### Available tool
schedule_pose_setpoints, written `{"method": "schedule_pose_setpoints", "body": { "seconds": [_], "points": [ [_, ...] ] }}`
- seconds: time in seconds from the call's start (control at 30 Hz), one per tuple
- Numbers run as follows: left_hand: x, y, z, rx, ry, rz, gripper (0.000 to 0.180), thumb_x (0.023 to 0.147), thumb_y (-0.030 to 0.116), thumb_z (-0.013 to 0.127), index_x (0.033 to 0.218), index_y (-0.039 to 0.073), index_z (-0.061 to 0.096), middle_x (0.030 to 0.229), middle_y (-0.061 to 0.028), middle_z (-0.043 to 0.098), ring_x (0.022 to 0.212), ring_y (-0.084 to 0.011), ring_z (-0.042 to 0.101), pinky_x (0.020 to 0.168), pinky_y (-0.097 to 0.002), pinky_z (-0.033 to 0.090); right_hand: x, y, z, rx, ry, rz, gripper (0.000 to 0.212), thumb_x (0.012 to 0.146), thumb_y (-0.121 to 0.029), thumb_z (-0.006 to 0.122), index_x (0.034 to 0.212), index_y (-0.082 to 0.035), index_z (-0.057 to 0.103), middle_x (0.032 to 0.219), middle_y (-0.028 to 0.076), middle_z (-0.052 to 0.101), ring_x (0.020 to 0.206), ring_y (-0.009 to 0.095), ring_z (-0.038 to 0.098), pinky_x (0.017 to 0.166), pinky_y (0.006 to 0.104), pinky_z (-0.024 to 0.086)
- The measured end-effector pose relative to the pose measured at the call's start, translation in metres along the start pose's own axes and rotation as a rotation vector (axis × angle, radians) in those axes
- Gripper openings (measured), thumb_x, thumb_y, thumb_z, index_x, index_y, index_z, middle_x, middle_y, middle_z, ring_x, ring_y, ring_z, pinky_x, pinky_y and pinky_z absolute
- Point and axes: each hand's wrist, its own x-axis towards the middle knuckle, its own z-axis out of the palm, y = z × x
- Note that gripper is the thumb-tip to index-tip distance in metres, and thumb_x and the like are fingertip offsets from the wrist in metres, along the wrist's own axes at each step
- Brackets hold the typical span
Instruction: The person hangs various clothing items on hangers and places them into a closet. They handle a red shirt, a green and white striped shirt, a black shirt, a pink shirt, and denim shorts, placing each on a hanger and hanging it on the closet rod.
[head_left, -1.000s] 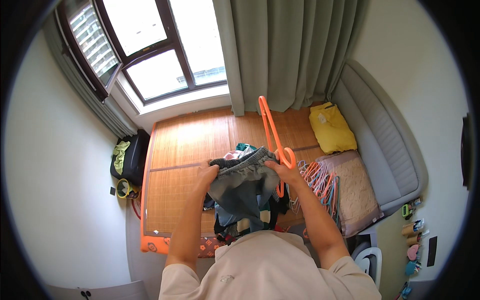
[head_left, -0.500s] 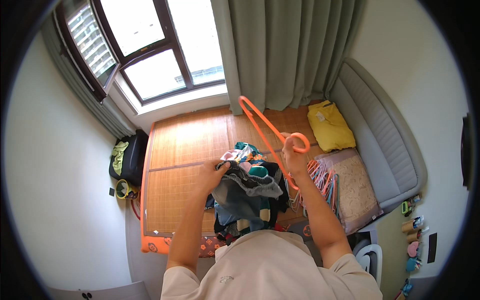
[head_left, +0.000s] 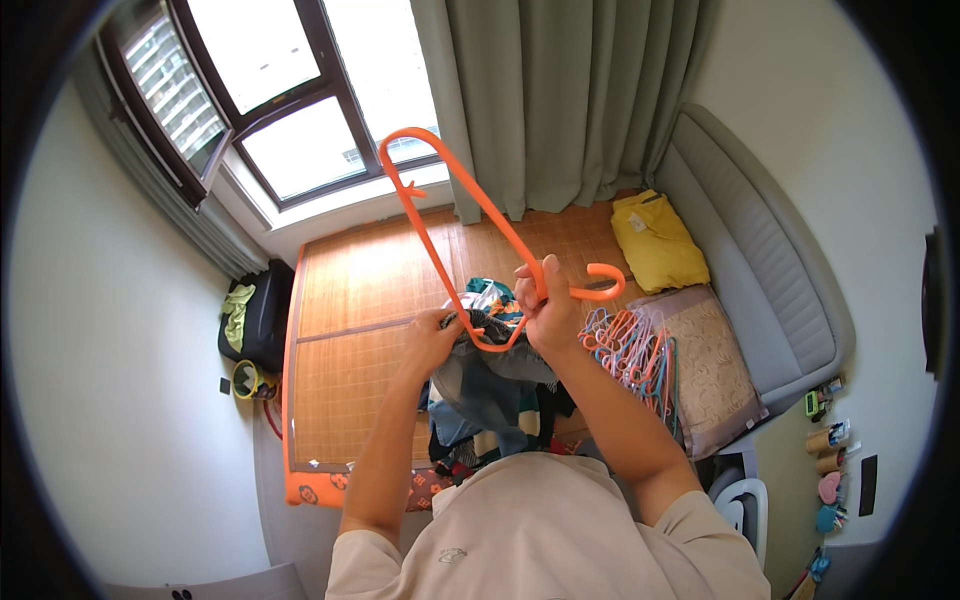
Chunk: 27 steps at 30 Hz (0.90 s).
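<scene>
An orange plastic clothes hanger (head_left: 490, 209) is gripped near the base of its hook by my right hand (head_left: 548, 303), fingers wrapped round it. Its long frame tilts up toward the window, and its lower end crosses in front of a grey garment (head_left: 466, 388) with a gathered waistband. My left hand (head_left: 430, 343) pinches that garment by its dark waistband, close to the hanger's lower end. Whether the hanger's end is inside the waistband or only in front, I cannot tell. Below and behind lies a pile of mixed clothes (head_left: 516, 425), partly hidden by the garment.
The bed has a woven mat (head_left: 350, 375). Several hangers (head_left: 640, 355) lie heaped right of the clothes, beside a patterned pillow (head_left: 705, 355). A folded yellow cloth item (head_left: 660, 240) rests near the grey headboard (head_left: 770, 270). A black case (head_left: 262, 320) stands left of the bed.
My right hand has moved left and turned the hanger, bringing its lower end over to the garment's waistband. My left hand keeps its hold on the garment.
</scene>
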Motion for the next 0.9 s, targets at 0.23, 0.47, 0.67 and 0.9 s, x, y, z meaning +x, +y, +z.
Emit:
{"method": "schedule_pose_setpoints", "body": {
  "seconds": [0.23, 0.47, 0.67, 0.9],
  "points": [
    [-0.001, -0.013, -0.021, -0.011, -0.057, -0.079, 0.046, 0.095, 0.037, 0.071, 0.117, -0.003, 0.073, 0.094, -0.0246, 0.075, 0.088, -0.0293, 0.073, 0.079, -0.0418, 0.054, 0.017, -0.018, -0.009, 0.301, -0.064, -0.059, 0.047, 0.107, -0.046, 0.049, 0.081, -0.009, 0.063, 0.053, -0.003, 0.039, 0.048, 0.012, 0.032, 0.055, 0.0303, 0.030],
    [0.002, 0.006, -0.023, -0.102, -0.068, -0.075, 0.039, 0.098, 0.030, 0.069, 0.116, -0.005, 0.073, 0.094, -0.0148, 0.076, 0.086, -0.0186, 0.069, 0.076, -0.0361, 0.054, 0.008, 0.023, -0.031, -0.011, -0.151, 0.012, 0.048, 0.105, -0.040, 0.054, 0.075, -0.004, 0.060, 0.058, 0.002, 0.048, 0.055, 0.012, 0.044, 0.056, 0.0272, 0.035],
    [0.011, -0.019, -0.049, -0.521, 0.000, -0.100, 0.027, 0.103, 0.017, 0.062, 0.112, -0.006, 0.073, 0.092, -0.0032, 0.072, 0.080, -0.0095, 0.062, 0.071, -0.0282, 0.051, -0.007, 0.058, -0.084, -0.519, -0.136, -0.032, 0.035, 0.104, -0.027, 0.061, 0.083, -0.001, 0.068, 0.078, 0.005, 0.063, 0.087, 0.015, 0.061, 0.081, 0.0313, 0.048],
    [0.011, -0.027, -0.076, -0.089, 0.322, -0.019, 0.027, 0.101, 0.022, 0.065, 0.102, -0.003, 0.074, 0.085, -0.0132, 0.071, 0.074, -0.0190, 0.065, 0.071, -0.0349, 0.052, -0.006, 0.052, -0.121, -0.889, -0.478, -0.128, 0.022, 0.101, -0.023, 0.066, 0.105, -0.005, 0.079, 0.106, 0.011, 0.073, 0.107, 0.026, 0.066, 0.094, 0.0375, 0.051]
  ]
}}
